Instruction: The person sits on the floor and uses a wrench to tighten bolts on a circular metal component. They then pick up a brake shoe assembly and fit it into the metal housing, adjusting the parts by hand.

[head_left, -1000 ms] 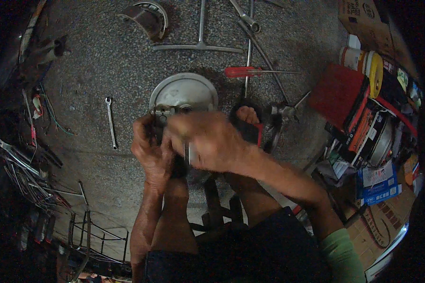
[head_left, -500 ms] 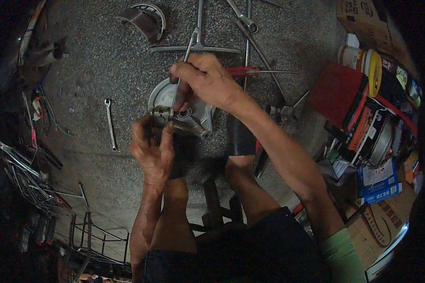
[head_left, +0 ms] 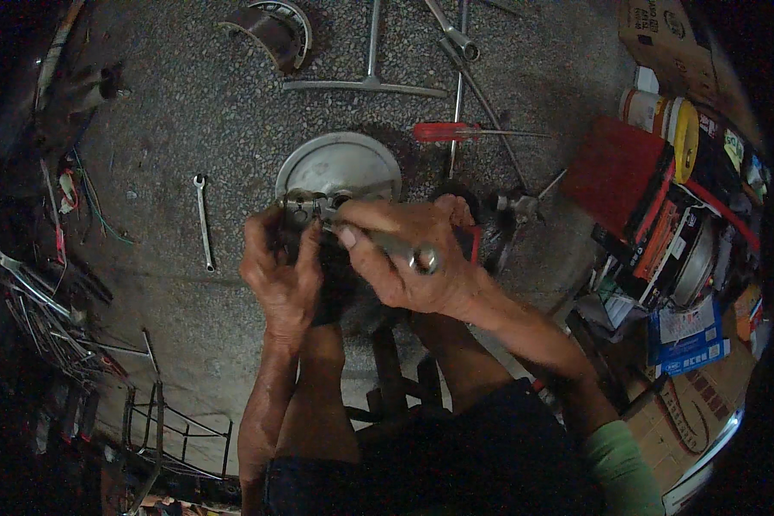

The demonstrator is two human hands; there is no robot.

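My left hand (head_left: 277, 267) is closed, its thumb and fingers pinching a small shiny metal part (head_left: 301, 205) with a round opening. My right hand (head_left: 421, 254) is closed beside it, the thumb and forefinger meeting at the part's right side. A wrench lies in the right hand; its ring end (head_left: 423, 260) shows over the palm side, and most of its shaft is hidden by the fingers. Just beyond both hands, a round grey metal brake plate (head_left: 340, 159) rests on the floor, its near side partly covered by the hands.
A combination wrench (head_left: 203, 224) lies to the left. Farther off are a curved brake shoe (head_left: 271, 30), a T-handle wrench (head_left: 365, 85) and a red-handled screwdriver (head_left: 447, 132). Boxes, a red case (head_left: 619, 176) and a yellow-lidded tub (head_left: 684, 138) crowd the right; metal rods (head_left: 39, 301) the left.
My right hand has come down and turned over, swinging the wrench from pointing away to lying across the hand. The left hand has stayed nearly in place with the metal part.
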